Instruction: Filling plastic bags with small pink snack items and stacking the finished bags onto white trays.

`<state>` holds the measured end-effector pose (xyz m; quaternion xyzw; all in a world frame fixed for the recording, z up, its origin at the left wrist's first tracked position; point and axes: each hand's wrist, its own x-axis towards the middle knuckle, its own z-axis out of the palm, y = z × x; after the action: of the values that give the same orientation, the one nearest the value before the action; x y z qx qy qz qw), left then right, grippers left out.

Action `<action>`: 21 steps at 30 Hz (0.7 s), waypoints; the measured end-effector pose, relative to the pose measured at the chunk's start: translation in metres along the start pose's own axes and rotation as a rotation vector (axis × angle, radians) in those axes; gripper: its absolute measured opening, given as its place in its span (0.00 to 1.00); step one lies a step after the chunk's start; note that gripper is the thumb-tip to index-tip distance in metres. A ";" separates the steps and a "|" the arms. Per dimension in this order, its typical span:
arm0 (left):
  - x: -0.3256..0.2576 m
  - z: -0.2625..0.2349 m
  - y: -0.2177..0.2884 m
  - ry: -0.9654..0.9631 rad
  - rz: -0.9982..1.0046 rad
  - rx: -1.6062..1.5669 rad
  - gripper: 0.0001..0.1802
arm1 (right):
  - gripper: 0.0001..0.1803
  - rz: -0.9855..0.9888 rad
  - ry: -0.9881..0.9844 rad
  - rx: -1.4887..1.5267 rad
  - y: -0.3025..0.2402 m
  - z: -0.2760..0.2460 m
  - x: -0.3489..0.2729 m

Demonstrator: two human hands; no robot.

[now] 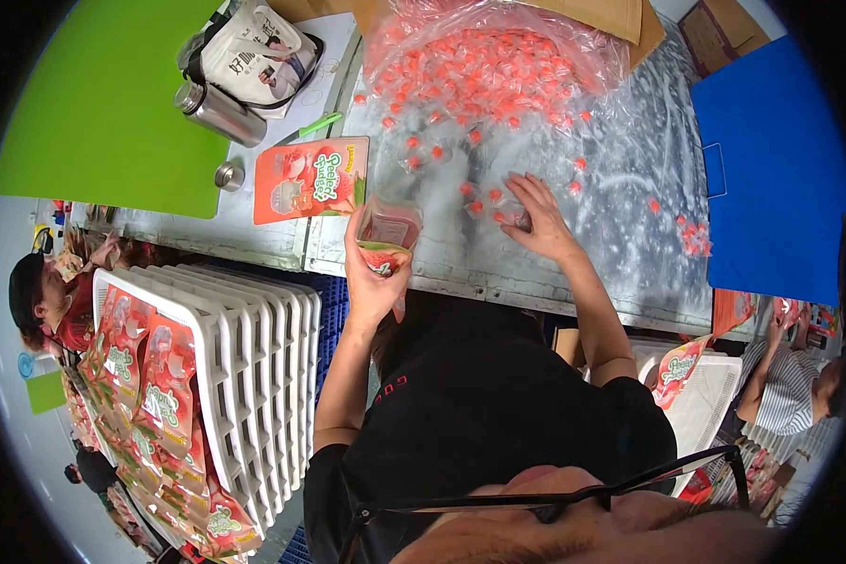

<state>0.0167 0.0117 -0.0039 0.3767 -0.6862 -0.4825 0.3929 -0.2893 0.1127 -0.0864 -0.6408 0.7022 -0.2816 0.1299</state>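
My left hand (370, 289) is closed round a red printed pouch (383, 260), held upright with its mouth spread wide at the table's near edge. On the metal table my right hand (547, 228) lies low with fingers stretched out and thumb apart. Several wrapped red candies (496, 195) sit at its fingertips, some partly hidden by them. Farther back, a large heap of the same candies (498, 70) spills from a clear plastic bag. A flat red pouch (310, 179) lies left of the held one.
A steel flask (221, 113), its cap (228, 176), a green-handled knife (320, 124) and a white bag (258, 56) are at the left. Stacked white crates (254, 329) with pouches on top stand lower left. A blue panel (771, 169) borders the right. Other people work at both sides.
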 end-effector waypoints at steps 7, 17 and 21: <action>0.001 0.002 -0.011 0.003 0.081 0.083 0.51 | 0.41 0.028 0.048 0.022 0.001 0.007 -0.010; -0.001 0.003 -0.005 -0.018 -0.031 -0.017 0.51 | 0.31 0.188 0.256 -0.288 -0.046 0.056 0.014; -0.002 0.003 -0.007 -0.020 0.031 0.033 0.51 | 0.19 0.119 0.366 -0.221 -0.041 0.050 0.004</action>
<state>0.0160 0.0122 -0.0119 0.3675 -0.7036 -0.4689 0.3874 -0.2284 0.0967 -0.1028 -0.5467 0.7773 -0.3064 -0.0541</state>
